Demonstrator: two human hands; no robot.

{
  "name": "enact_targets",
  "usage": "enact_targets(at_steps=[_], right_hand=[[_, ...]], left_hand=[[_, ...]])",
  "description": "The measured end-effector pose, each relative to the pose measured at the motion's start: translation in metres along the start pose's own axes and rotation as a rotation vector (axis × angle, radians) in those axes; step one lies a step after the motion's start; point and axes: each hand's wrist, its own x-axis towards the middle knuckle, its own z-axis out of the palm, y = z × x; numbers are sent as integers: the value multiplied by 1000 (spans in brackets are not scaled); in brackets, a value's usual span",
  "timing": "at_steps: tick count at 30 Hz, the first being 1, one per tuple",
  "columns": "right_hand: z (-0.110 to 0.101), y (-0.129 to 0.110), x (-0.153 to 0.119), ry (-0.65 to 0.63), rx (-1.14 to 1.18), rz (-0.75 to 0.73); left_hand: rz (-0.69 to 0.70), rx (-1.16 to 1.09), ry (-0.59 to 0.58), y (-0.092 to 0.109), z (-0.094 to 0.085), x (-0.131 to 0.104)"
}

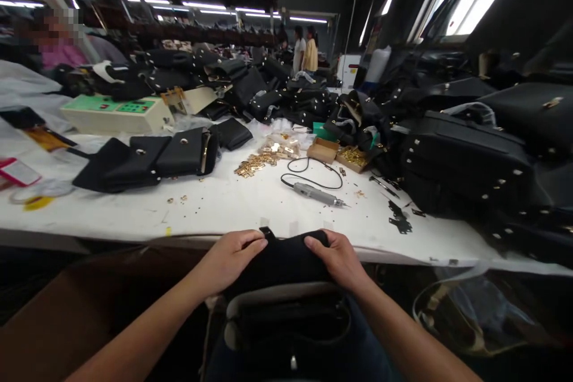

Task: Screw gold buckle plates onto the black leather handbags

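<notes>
A black bag (286, 265) lies across my lap at the front edge of the white table (242, 209). My left hand (235, 253) grips its upper left edge, thumb on top, beside a small black tab. On the upper right edge, my right hand (333, 253) is closed with the thumb pressed on the black material. The bag's pale-rimmed opening faces me below both hands. Beyond them on the table rests a grey electric screwdriver (316, 193) with a looped black cable. Gold metal pieces (256, 164) are heaped farther back.
Black bags (465, 161) are piled at the right, others (183, 152) lie at the left. A green-topped machine (114, 113) stands behind those. Small boxes (323, 149) hold gold parts. A brown carton (58, 310) is at lower left. People stand in the background.
</notes>
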Motion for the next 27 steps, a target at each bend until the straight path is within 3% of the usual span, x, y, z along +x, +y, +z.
enact_targets(at_steps=[3,6,9,12,18,22,25,27], right_hand=[[-6,11,1,37,-15,53],[-17,2,2,7,-216,37],[-22,-20,6,-14,-480,-171],[-11,-33,15,-5,-601,-413],[20,-12,39,0,-723,-630],[27,-5,47,-13,-632,-602],[25,-14,47,-36,-534,-431],[19,-23,46,-155,-463,-282]], left_hand=[[71,82,53,-8,16,9],[80,173,82,-12,31,16],[105,227,89,-12,41,23],[108,270,111,-11,47,30],[120,173,78,-13,45,31],[168,58,64,-17,41,29],[177,77,70,-18,39,29],[188,116,67,-19,39,29]])
